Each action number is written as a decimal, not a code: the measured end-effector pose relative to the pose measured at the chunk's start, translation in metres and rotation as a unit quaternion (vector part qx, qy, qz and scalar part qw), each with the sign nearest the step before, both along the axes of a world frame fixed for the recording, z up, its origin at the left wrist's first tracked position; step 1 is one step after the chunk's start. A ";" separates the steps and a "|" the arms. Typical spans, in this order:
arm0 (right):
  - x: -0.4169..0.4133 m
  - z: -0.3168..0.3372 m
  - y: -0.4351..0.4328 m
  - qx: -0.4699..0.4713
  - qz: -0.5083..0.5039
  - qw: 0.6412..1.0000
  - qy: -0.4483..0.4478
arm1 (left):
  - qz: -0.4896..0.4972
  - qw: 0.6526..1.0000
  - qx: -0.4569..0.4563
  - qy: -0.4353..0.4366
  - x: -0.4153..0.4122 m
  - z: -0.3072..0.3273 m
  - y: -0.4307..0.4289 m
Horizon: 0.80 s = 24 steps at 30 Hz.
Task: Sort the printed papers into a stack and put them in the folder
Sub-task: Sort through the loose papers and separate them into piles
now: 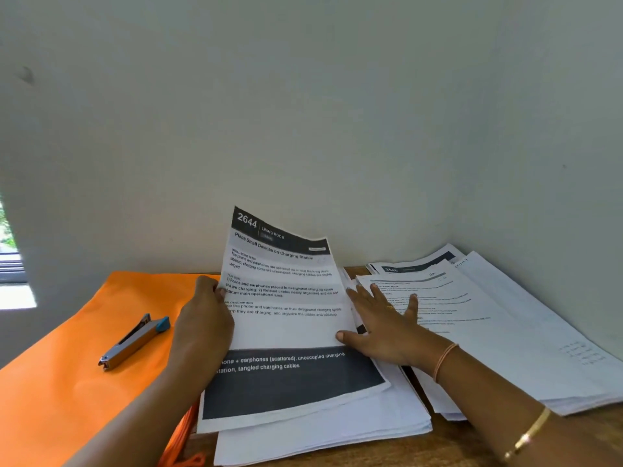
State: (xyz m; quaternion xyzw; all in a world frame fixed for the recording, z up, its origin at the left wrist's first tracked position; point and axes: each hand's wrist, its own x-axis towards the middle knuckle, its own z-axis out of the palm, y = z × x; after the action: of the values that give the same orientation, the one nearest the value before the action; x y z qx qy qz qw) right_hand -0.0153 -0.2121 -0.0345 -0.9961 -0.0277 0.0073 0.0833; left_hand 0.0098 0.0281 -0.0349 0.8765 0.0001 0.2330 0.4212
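On the wooden table [472,443], the top sheet [286,325] lies on the near stack [337,429] with its far end raised. The left hand [205,315] pinches its left edge. The right hand [384,325], fingers spread flat, presses the adjacent papers [505,332], with the thumb at the sheet's right edge. The orange folder [67,382] lies just left.
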 end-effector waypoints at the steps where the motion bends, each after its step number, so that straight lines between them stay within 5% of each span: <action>1: 0.000 0.001 0.000 0.018 -0.004 1.000 -0.017 | 0.000 1.000 -0.009 -0.010 0.000 0.000 0.000; 12: 0.000 0.010 0.003 0.299 0.000 0.931 -0.207 | -0.018 0.996 -0.050 -0.065 -0.003 0.001 -0.005; 17: -0.001 0.026 -0.003 0.402 -0.059 0.894 -0.186 | -0.076 0.995 -0.044 -0.054 -0.006 -0.001 -0.011; 24: -0.002 0.057 -0.058 0.418 -0.187 0.859 -0.227 | -0.079 0.996 0.037 -0.011 -0.003 -0.009 -0.010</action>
State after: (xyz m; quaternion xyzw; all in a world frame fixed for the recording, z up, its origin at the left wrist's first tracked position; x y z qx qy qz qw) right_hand -0.0170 -0.2699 0.0221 -0.8282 0.1405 -0.2472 0.4830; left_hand 0.0071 0.0181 -0.0439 0.8863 -0.0822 0.2087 0.4051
